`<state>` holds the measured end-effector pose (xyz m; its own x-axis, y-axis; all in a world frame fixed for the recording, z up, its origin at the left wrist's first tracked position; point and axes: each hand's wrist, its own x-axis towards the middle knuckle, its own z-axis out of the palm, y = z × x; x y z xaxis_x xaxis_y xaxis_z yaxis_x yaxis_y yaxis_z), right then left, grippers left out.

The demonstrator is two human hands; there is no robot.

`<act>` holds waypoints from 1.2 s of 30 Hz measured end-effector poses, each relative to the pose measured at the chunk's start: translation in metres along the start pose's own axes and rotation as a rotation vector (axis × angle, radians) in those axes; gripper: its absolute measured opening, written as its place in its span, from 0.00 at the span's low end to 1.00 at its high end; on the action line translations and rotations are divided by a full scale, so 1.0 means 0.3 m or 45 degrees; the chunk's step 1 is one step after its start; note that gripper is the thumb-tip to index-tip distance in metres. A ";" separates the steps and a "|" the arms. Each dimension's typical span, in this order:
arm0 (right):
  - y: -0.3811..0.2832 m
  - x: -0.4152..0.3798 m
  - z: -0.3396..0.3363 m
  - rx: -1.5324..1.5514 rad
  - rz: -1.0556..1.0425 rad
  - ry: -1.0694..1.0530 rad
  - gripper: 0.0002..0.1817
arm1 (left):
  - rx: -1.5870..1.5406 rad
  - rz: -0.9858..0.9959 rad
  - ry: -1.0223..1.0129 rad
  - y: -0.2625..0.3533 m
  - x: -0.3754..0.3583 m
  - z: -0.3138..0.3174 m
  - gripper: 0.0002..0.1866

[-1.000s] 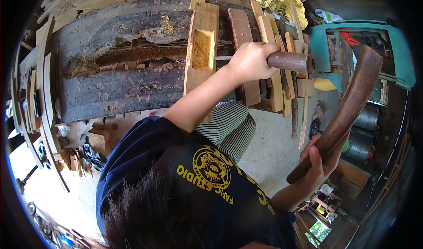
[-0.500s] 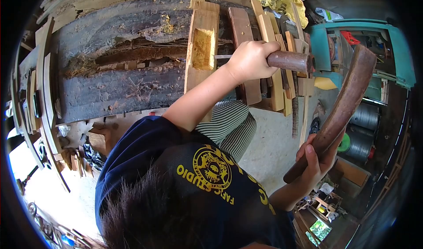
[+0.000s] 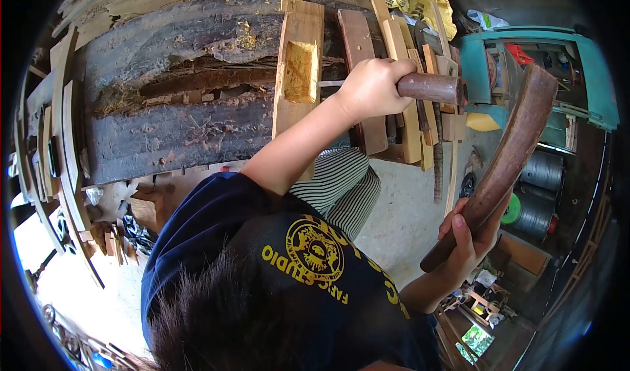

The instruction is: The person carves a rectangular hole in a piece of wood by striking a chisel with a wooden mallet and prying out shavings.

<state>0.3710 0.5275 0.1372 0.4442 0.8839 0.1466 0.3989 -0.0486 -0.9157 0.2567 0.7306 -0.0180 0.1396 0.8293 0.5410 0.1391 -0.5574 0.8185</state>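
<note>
My left hand (image 3: 373, 90) is wrapped round the thick brown wooden handle of a chisel (image 3: 430, 88). The chisel's narrow metal blade points left, and its tip meets the right edge of a rectangular recess cut in a pale wooden block (image 3: 298, 118). Whether the tip is inside the recess is hard to tell. Lower right, my right hand (image 3: 474, 230) grips the narrow end of a long, slightly curved wooden mallet (image 3: 508, 154). The mallet's broad end is raised to the upper right, apart from the chisel handle.
The block lies across a dark, rough slab (image 3: 177, 135) with a long split. Right of it are a reddish-brown board (image 3: 357, 40) and several wood strips (image 3: 397, 40). A yellow sack (image 3: 413, 0), a teal cabinet frame (image 3: 476, 69) and metal drums (image 3: 541, 174) stand beyond. Striped trousers (image 3: 341, 181) show below.
The whole view has shifted very slightly. Both hands, the chisel and the mallet keep practically the same positions.
</note>
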 end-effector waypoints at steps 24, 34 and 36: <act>0.015 0.072 -0.013 -0.056 -0.263 -0.202 0.43 | -0.082 -0.107 -0.008 -0.013 0.022 -0.011 0.11; -0.061 0.075 0.013 0.056 -0.325 -0.079 0.42 | -0.071 -0.094 0.040 -0.020 0.021 -0.006 0.10; 0.012 0.070 0.008 -0.128 -0.295 -0.164 0.42 | -0.077 -0.097 0.042 -0.021 0.020 -0.009 0.10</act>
<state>0.3799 0.5470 0.1360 0.2291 0.9283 0.2929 0.5583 0.1212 -0.8208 0.2540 0.7394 -0.0194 0.0982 0.8708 0.4818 0.0888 -0.4899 0.8673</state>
